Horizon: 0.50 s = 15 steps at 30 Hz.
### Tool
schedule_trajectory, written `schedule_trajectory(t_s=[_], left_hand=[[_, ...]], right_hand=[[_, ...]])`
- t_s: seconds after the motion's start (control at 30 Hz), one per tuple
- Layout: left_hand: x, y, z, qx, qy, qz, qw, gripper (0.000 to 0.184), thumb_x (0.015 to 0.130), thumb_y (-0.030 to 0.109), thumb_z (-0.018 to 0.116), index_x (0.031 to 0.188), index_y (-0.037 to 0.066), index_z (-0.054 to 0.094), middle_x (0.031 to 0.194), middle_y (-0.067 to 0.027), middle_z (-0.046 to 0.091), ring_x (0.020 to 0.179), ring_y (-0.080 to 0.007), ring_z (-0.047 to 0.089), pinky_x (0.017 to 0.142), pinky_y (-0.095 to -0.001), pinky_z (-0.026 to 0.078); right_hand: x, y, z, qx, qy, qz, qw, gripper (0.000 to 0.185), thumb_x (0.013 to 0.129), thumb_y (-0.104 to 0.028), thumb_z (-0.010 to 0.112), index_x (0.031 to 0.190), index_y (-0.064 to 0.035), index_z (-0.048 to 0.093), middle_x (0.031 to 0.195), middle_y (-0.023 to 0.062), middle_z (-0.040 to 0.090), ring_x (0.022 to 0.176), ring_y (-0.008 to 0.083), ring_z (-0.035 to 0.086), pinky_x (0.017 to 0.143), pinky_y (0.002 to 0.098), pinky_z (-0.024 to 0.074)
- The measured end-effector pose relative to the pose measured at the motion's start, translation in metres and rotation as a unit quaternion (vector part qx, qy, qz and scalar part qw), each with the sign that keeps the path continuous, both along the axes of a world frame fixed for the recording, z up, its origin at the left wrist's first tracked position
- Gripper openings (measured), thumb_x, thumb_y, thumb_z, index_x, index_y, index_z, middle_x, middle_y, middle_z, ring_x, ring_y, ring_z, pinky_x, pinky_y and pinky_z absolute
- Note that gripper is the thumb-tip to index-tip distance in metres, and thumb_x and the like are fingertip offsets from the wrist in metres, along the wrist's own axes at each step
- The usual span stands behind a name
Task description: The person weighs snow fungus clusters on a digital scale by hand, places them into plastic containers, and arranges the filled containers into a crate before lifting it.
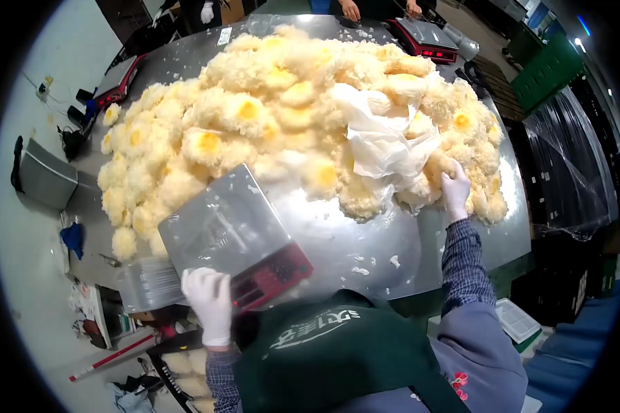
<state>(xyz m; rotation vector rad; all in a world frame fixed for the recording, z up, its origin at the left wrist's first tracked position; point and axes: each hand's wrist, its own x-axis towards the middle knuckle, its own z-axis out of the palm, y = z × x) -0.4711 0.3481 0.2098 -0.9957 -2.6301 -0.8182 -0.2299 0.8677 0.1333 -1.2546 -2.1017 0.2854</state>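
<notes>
A large heap of fluffy cream white fungus with yellow centres [248, 110] covers the metal table [372, 251]. At its right side my gloved right hand [456, 191] is closed on a piece of white fungus [439, 167]. A crumpled white plastic sheet or bag [386, 144] lies over the heap just left of that hand. My gloved left hand [208, 303] is curled at the near left corner of a digital scale [220, 224] with a red front; what its fingers hold, if anything, is hidden. Nothing lies on the scale's plate.
Clear plastic containers [148, 282] stand left of the scale. Two more red scales are at the far right [427, 41] and far left [116, 82]. Other people's hands [350, 9] show across the table. Small white fragments [359, 270] lie on the metal. Green crates [548, 72] stand right.
</notes>
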Motion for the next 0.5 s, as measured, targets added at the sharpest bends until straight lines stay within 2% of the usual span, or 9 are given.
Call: schedule_trajectory(t_s=[0.07,0.1,0.2,0.23,0.33,0.37,0.4,0.47,0.5], left_hand=[[0.012,0.006,-0.018,0.001,-0.015,0.010,1.000,0.011,0.075,0.007,0.071,0.076,0.006,0.060,0.093,-0.0069,0.057,0.097,-0.0283,0.055,0.103,-0.0455,0.036],[0.011,0.001,-0.026,-0.035,0.003,-0.007,0.999,0.017,0.074,0.011,0.074,0.086,0.007,0.063,0.104,-0.0086,0.058,0.105,-0.0298,0.054,0.102,-0.0450,0.036],[0.019,0.006,-0.016,0.022,-0.018,0.014,0.999,0.037,0.070,0.016,0.079,0.102,0.006,0.062,0.113,-0.0110,0.057,0.109,-0.0318,0.053,0.102,-0.0451,0.036],[0.019,0.002,-0.017,0.051,-0.027,0.036,0.998,0.054,0.067,0.019,0.083,0.113,0.005,0.059,0.120,-0.0129,0.056,0.112,-0.0334,0.052,0.101,-0.0451,0.037],[0.017,-0.008,-0.022,0.123,-0.033,0.179,0.976,0.039,0.076,0.014,0.078,0.108,0.002,0.059,0.107,-0.0135,0.059,0.098,-0.0296,0.058,0.084,-0.0366,0.048],[0.017,-0.013,-0.023,0.108,-0.095,0.212,0.967,0.035,0.079,0.016,0.077,0.105,0.001,0.060,0.102,-0.0137,0.060,0.088,-0.0253,0.061,0.077,-0.0343,0.050],[0.017,-0.015,-0.027,0.128,-0.164,0.225,0.952,0.027,0.084,0.015,0.075,0.099,-0.002,0.060,0.084,-0.0049,0.062,0.070,-0.0116,0.059,0.067,-0.0253,0.050],[0.019,-0.022,-0.028,0.131,-0.308,0.222,0.916,0.023,0.088,0.021,0.071,0.090,0.000,0.062,0.074,-0.0005,0.061,0.062,-0.0058,0.055,0.058,-0.0209,0.046],[0.017,-0.025,-0.032,0.164,-0.384,0.207,0.885,0.023,0.090,0.023,0.069,0.087,0.002,0.063,0.071,0.0002,0.061,0.060,-0.0052,0.054,0.055,-0.0200,0.044]], right_hand=[[0.012,-0.017,0.006,0.022,-0.005,-0.070,0.997,0.043,0.076,-0.015,0.070,0.119,-0.0099,0.063,0.095,0.0195,0.069,0.084,0.0328,0.067,0.074,0.0374,0.0528],[0.017,-0.025,0.008,0.124,0.028,-0.061,0.990,0.035,0.079,-0.011,0.068,0.114,-0.0061,0.064,0.092,0.0150,0.070,0.079,0.0259,0.068,0.072,0.0340,0.0527],[0.011,-0.053,0.040,-0.050,0.269,-0.016,0.962,0.026,0.083,-0.007,0.066,0.108,-0.0013,0.065,0.087,0.0067,0.070,0.076,0.0156,0.065,0.070,0.0287,0.0515],[0.000,-0.065,0.054,-0.088,0.269,0.017,0.959,0.021,0.085,-0.006,0.064,0.105,0.0003,0.065,0.087,0.0033,0.067,0.075,0.0117,0.062,0.068,0.0260,0.0501],[-0.067,-0.138,0.102,-0.248,0.292,0.143,0.913,0.013,0.090,-0.008,0.060,0.099,0.0012,0.064,0.084,-0.0005,0.063,0.071,0.0053,0.055,0.063,0.0213,0.0461],[-0.088,-0.166,0.113,-0.328,0.278,0.175,0.886,0.014,0.090,-0.009,0.060,0.100,0.0011,0.065,0.084,-0.0004,0.063,0.070,0.0044,0.055,0.062,0.0205,0.0451],[-0.102,-0.175,0.101,-0.368,0.216,0.214,0.879,0.015,0.090,-0.010,0.060,0.099,0.0010,0.065,0.084,0.0002,0.063,0.070,0.0039,0.055,0.061,0.0206,0.0452],[-0.146,-0.230,0.107,-0.399,0.210,0.329,0.829,0.017,0.090,-0.011,0.059,0.100,0.0013,0.066,0.085,0.0005,0.064,0.071,0.0048,0.055,0.061,0.0214,0.0459],[-0.163,-0.251,0.109,-0.427,0.160,0.372,0.809,0.023,0.090,-0.015,0.060,0.106,0.0019,0.065,0.085,0.0004,0.065,0.071,0.0058,0.058,0.062,0.0205,0.0463]])
